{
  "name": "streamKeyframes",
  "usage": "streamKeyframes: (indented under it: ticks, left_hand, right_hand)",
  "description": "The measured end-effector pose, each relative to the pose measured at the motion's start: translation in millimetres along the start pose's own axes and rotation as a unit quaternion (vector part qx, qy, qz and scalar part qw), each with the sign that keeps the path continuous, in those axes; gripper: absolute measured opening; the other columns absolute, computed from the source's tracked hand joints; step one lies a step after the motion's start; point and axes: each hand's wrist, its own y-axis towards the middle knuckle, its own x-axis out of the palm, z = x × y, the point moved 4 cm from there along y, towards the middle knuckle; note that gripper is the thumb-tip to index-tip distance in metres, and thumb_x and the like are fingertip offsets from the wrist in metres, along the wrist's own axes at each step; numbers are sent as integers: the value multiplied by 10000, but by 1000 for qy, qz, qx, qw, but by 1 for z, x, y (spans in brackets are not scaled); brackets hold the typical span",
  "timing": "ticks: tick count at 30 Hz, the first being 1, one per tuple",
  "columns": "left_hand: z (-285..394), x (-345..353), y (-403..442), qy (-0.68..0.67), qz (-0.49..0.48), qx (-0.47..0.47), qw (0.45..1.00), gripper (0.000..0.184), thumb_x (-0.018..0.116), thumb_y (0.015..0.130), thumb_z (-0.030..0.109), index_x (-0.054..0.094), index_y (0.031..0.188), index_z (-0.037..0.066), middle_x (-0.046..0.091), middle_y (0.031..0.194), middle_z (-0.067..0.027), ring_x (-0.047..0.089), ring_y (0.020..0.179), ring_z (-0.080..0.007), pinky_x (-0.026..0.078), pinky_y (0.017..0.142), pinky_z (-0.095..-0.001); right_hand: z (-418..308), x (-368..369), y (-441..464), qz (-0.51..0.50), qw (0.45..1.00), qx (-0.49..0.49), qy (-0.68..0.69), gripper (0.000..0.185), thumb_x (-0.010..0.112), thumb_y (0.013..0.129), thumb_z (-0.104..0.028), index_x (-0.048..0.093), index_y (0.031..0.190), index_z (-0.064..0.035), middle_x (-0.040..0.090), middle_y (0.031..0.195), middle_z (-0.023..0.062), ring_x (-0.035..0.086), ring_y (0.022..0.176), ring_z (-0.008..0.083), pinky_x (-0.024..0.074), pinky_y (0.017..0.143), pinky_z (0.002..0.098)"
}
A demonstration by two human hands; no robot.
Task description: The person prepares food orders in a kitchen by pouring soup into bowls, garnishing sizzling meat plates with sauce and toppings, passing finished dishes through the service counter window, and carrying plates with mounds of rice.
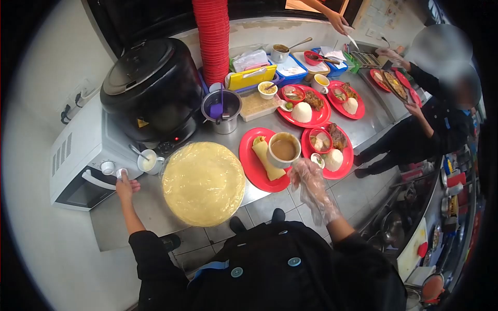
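My left hand [127, 187] is bare and has its fingertips at the lower knob [121, 173] of a white microwave [85, 171]. My right hand [313, 186], in a clear plastic glove, holds a white cup of brown sauce [284, 149]. The cup is above the right side of a red oval plate [253, 171] that bears a rolled pale wrap [266, 159]. Between my hands lies a stack of thin yellow rounds under plastic film [203, 184]. Beside the microwave stands a white cup with a spoon [150, 161].
Red plates [345, 168] with rice domes and meat line the steel counter. A black rice warmer [153, 96], a steel pot [222, 110] and a tall stack of red baskets [211, 41] stand behind. At right, a co-worker [441, 103] carries a dish; another person's hand [338, 23] reaches in above.
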Motion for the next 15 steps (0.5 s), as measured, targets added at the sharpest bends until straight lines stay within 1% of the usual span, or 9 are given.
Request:
streamKeyframes:
  ticks: [1, 2, 5, 7, 9, 10, 11, 13, 15]
  left_hand:
    - [1, -1, -2, 1, 1, 0, 1000, 605, 467, 882, 519, 418, 1000, -73, 579, 686, -176, 599, 497, -236, 513, 395, -340]
    - [1, -1, -4, -18, -13, -6, 1000, 605, 468, 878, 527, 422, 1003, -64, 582, 695, -178, 599, 508, -235, 517, 412, -339]
    - [2, -2, -8, -54, -40, -21, 998, 613, 469, 873, 540, 427, 1027, -52, 588, 716, -184, 601, 535, -231, 524, 445, -339]
    - [4, -2, -10, -72, -57, -31, 995, 621, 469, 870, 545, 428, 1047, -48, 590, 728, -187, 603, 550, -228, 528, 461, -338]
    - [8, -4, -16, -62, -83, -66, 992, 626, 474, 866, 551, 445, 1036, -51, 600, 710, -180, 596, 512, -223, 511, 428, -322]
    - [13, -8, -24, 27, -96, -55, 993, 624, 488, 864, 537, 469, 1016, -68, 605, 696, -171, 589, 487, -223, 498, 410, -312]
    - [22, -13, -33, 115, -108, -39, 987, 623, 501, 863, 524, 492, 996, -84, 610, 682, -162, 583, 463, -223, 485, 392, -301]
    - [43, -18, -57, 307, -113, -63, 943, 589, 536, 858, 485, 539, 959, -96, 616, 659, -148, 572, 423, -209, 466, 362, -295]
    - [95, 1, -119, 255, -79, 3, 964, 510, 554, 866, 428, 568, 991, -67, 609, 666, -117, 565, 454, -159, 458, 394, -265]
  right_hand:
    - [7, -11, 11, 12, 1000, -2, -20, 339, 497, 927, -341, 532, 848, -14, 573, 711, 73, 533, 564, 112, 449, 490, 239]
    - [16, -20, 26, 17, 999, -28, -20, 314, 454, 951, -293, 520, 873, 4, 549, 685, 66, 505, 497, 116, 463, 460, 234]
    - [42, -43, 69, 0, 999, -53, 9, 287, 432, 960, -262, 520, 875, -3, 541, 675, 64, 506, 505, 115, 458, 458, 230]
    - [55, -50, 93, 9, 998, -61, 23, 265, 419, 965, -242, 525, 877, -15, 535, 671, 60, 506, 516, 114, 455, 461, 225]
    - [63, -54, 112, 34, 999, 0, 29, 248, 417, 965, -227, 524, 868, -25, 533, 668, 54, 506, 526, 113, 464, 470, 233]
    - [72, -58, 122, 43, 998, 10, 45, 246, 416, 964, -229, 521, 854, -35, 530, 661, 50, 501, 521, 114, 459, 468, 243]
    - [75, -61, 132, 39, 998, -4, 39, 257, 409, 963, -234, 517, 836, -39, 531, 654, 47, 501, 514, 116, 447, 449, 249]
    - [76, -60, 147, 27, 999, -2, 21, 271, 402, 959, -238, 518, 814, -40, 526, 633, 45, 499, 499, 120, 437, 437, 247]
    - [84, -57, 155, 37, 999, 19, 31, 274, 403, 956, -234, 518, 799, -41, 522, 620, 46, 497, 492, 123, 441, 438, 248]
